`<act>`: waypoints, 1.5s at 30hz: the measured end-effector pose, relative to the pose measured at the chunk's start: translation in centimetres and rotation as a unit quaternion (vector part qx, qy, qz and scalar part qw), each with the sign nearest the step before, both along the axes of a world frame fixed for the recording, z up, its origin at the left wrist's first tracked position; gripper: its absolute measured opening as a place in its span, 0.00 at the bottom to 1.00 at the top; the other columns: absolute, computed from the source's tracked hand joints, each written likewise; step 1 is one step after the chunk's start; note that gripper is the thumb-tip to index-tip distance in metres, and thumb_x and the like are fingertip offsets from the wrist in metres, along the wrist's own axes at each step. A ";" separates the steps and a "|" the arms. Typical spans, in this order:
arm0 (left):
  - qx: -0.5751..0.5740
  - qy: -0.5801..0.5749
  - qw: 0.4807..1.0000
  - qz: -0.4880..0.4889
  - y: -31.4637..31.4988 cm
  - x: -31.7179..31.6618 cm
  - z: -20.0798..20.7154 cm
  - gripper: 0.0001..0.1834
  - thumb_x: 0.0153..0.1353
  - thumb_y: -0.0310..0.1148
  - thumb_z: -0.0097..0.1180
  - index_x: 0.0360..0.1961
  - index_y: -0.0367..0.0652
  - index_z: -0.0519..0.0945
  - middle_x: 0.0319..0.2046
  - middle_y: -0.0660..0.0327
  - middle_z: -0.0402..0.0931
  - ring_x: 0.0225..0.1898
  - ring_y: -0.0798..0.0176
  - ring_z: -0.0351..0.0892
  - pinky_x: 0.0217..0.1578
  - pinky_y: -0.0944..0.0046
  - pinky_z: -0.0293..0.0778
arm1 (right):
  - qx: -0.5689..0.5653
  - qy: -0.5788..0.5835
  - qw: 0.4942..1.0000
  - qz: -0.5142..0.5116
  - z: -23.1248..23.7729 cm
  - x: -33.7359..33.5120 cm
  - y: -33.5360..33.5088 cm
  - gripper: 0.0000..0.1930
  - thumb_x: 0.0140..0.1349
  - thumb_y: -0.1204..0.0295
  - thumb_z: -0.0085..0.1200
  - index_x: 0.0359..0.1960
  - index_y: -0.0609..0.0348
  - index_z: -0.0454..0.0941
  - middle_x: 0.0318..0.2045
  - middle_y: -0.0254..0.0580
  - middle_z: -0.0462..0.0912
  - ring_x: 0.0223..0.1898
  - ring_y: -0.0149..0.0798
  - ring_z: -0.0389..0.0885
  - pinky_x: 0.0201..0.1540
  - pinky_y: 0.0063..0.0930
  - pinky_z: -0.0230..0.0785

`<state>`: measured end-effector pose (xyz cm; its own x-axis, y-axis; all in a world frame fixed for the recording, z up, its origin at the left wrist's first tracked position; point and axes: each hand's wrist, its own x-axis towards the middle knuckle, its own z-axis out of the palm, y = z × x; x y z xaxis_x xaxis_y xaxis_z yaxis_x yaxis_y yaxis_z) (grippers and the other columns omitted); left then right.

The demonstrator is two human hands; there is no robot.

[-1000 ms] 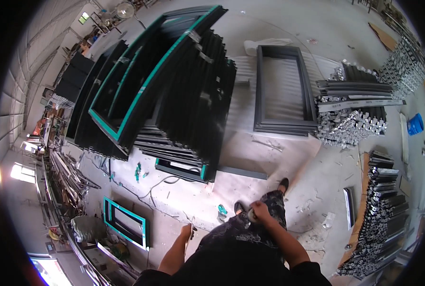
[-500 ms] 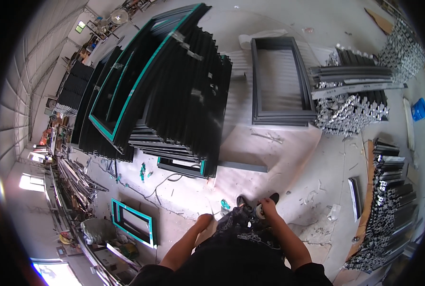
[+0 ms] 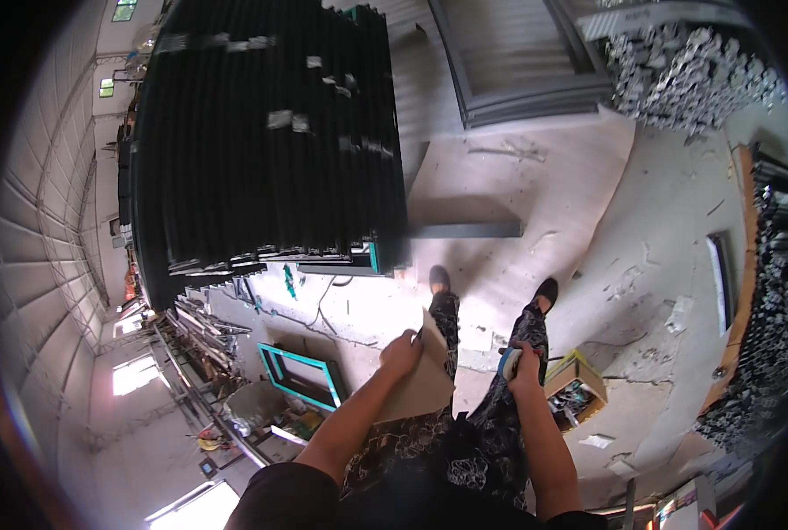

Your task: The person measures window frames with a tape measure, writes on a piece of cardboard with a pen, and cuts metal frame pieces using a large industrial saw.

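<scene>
My left hand (image 3: 400, 355) is closed on the edge of a flat tan sheet of cardboard (image 3: 418, 385), which hangs beside my left leg. A small dark thing shows by its fingertips, too small to name. In front of my right thigh, my right hand (image 3: 525, 369) grips a roll of tape (image 3: 507, 363) with a bluish-white rim. Ahead and to the left towers a stack of dark window frames (image 3: 270, 132).
A grey frame (image 3: 535, 102) lies on sheeting ahead, with a grey bar (image 3: 466, 230) nearer. An open carton (image 3: 595, 389) stands by my right leg. Metal profiles (image 3: 751, 309) are piled at the right. A teal-edged frame (image 3: 301, 375) lies at the left.
The view has shifted forward and left, so the frame stack looms larger. My legs are now apart in a stride. The cardboard has come further into view, and the carton now shows.
</scene>
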<state>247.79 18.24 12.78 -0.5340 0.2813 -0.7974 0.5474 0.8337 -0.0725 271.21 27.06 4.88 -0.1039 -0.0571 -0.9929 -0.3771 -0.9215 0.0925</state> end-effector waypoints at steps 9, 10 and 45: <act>-0.038 0.136 0.986 -0.089 2.1 -13.4 -20.3 0.36 0.60 0.46 0.41 0.64 0.44 0.45 0.31 0.47 0.78 0.33 0.46 0.79 0.33 0.49 0.73 | -0.028 0.013 0.999 0.033 -15.4 -8.9 -10.9 0.09 0.52 0.69 0.48 0.33 0.59 0.75 0.24 0.44 0.78 0.24 0.38 0.77 0.28 0.29 0.69; -0.053 0.172 0.978 -0.105 1.1 -16.0 -22.7 0.37 0.60 0.47 0.41 0.65 0.45 0.42 0.31 0.49 0.78 0.32 0.47 0.79 0.31 0.49 0.73 | -0.030 0.028 0.999 0.034 -15.4 -10.7 -10.8 0.11 0.52 0.66 0.48 0.33 0.58 0.75 0.24 0.48 0.80 0.21 0.38 0.75 0.26 0.26 0.68; 0.134 0.296 0.946 -0.017 1.7 -18.7 -21.0 0.36 0.60 0.42 0.45 0.65 0.42 0.45 0.16 0.50 0.73 0.17 0.48 0.73 0.17 0.53 0.65 | -0.078 0.088 0.993 0.009 -18.8 -14.4 -10.9 0.11 0.55 0.66 0.45 0.36 0.58 0.73 0.21 0.46 0.79 0.19 0.35 0.75 0.20 0.26 0.67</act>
